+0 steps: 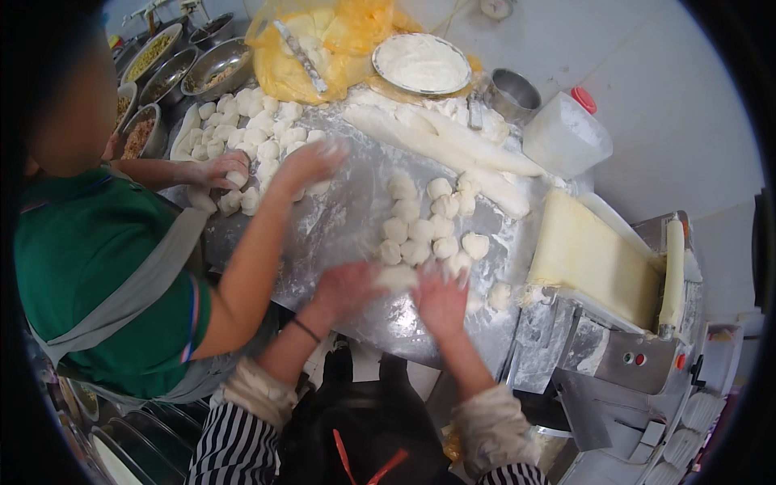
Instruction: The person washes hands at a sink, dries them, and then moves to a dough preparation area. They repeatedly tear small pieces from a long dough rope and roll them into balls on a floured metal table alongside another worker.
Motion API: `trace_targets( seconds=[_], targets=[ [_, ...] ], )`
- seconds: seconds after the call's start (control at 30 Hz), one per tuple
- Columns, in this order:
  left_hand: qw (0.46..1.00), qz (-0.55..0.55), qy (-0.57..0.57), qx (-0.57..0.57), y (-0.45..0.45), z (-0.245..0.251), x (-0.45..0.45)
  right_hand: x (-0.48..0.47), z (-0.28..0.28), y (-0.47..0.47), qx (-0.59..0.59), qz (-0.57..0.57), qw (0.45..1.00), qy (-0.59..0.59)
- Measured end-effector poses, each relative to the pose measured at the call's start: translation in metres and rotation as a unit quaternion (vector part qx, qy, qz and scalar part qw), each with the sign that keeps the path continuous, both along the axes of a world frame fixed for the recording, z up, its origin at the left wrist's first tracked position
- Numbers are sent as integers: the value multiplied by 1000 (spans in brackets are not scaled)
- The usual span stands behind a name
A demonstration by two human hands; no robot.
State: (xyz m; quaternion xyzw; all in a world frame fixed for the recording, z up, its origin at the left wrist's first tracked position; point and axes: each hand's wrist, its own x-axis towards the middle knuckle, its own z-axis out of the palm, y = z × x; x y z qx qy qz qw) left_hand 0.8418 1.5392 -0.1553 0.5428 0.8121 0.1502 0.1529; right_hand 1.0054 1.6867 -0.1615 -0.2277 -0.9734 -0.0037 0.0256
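Observation:
Between my two hands lies a short length of pale dough [397,278] on the floured steel table [339,224]. My left hand [348,288], blurred, touches or nearly touches its left end; whether the fingers grip it cannot be told. At its right end is my right hand [441,297], fingers spread over the dough and the table beside it. Just beyond my hands are rows of small dough balls [421,230], with a few more [499,296] to the right. Long floured dough strips [442,145] lie further back.
A co-worker in a green shirt [115,242] reaches over more dough pieces [260,133] at left. Filling bowls [218,66], a flour plate [421,63], a metal pot [513,94] and a plastic jug [567,134] stand behind. A dough-sheeting machine [630,357] is at right.

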Motion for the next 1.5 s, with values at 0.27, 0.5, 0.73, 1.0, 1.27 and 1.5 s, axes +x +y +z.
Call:
trace_targets(
  seconds=[0.27, 0.5, 0.73, 1.0, 1.27, 1.5],
  targets=[
    [995, 11, 70, 76, -58, 21, 29, 43, 18, -25, 0, 14, 1000, -4],
    [991, 107, 57, 61, -26, 6, -2, 15, 11, -10, -25, -94, 995, -4],
    [990, 137, 21, 15, -22, 5, -40, 41, 13, 41, -58, -54, 995, 55],
    [978, -99, -12, 183, 50, 15, 58, 85, 11, 34, -455, -178, 838, 242],
    [986, -139, -40, 80, 113, 1, 89, 67, 8, 26, -509, -224, 771, 309],
    [988, -144, -21, -51, 117, 11, 88, 58, 25, 23, -358, -153, 874, 291]
  ],
)
